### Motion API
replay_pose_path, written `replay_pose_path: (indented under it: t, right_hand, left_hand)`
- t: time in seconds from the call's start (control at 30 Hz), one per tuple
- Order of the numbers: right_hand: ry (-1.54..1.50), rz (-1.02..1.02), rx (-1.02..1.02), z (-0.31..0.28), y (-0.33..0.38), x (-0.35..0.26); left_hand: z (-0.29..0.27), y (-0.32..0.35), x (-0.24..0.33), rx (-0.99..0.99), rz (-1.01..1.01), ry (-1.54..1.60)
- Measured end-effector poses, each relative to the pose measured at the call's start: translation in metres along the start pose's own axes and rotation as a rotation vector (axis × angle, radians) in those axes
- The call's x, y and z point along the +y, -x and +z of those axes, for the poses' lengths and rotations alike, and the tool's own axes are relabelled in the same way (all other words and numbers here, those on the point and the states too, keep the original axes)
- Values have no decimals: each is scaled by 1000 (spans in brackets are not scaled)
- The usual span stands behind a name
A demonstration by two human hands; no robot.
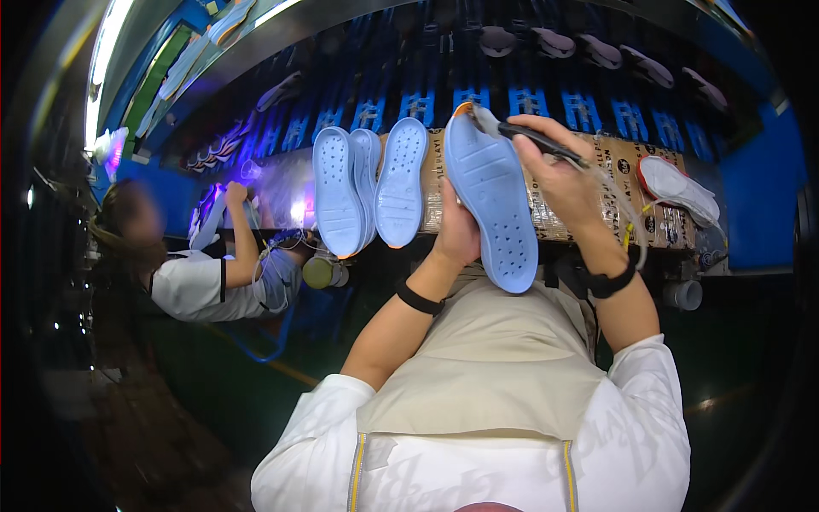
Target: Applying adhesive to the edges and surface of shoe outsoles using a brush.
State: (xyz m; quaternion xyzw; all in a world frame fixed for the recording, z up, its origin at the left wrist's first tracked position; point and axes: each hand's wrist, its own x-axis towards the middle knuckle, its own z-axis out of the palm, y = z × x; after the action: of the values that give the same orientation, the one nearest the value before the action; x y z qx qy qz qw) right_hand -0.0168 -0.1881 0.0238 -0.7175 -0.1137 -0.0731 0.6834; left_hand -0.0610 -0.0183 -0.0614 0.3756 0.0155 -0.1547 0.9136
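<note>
My left hand (459, 224) is closed round the edge of a light blue shoe sole (492, 192), tilted upright above my lap, with rows of small holes near its lower end. An orange patch shows at the sole's upper tip. My right hand (559, 171) grips a black-handled brush (531, 136) with a clear tube trailing from it. The brush's pale bristles lie at the upper edge of the sole; whether they touch it is hard to tell. Left of my left hand, another blue sole (401, 183) lies on the bench beside several overlapping blue soles (337, 192).
Brown cardboard (610, 183) covers the bench. At the right lies a white shoe-shaped piece (678, 188) with a red edge. Beyond runs a rack with blue holders (416, 107) and pinkish sole pieces (601, 51). A co-worker (205, 277) sits at the left, hands on a pale piece.
</note>
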Motion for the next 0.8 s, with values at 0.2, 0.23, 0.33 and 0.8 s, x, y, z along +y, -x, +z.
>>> replay_pose_path:
  t: [0.2,0.23,0.33,0.8]
  right_hand:
    - [-129,-142,-523,2,-5,12]
    - [-135,-141,-518,5,-6,15]
    - [-50,-118,-143,9,-6,10]
    - [248,-541,-543,6,3,-1]
  left_hand:
    - [-12,-1,-5,-80,65,58]
    - [-13,-1,-3,-78,59,52]
    - [-8,0,4,24,6,94]
    - [-18,-11,25,42,208,203]
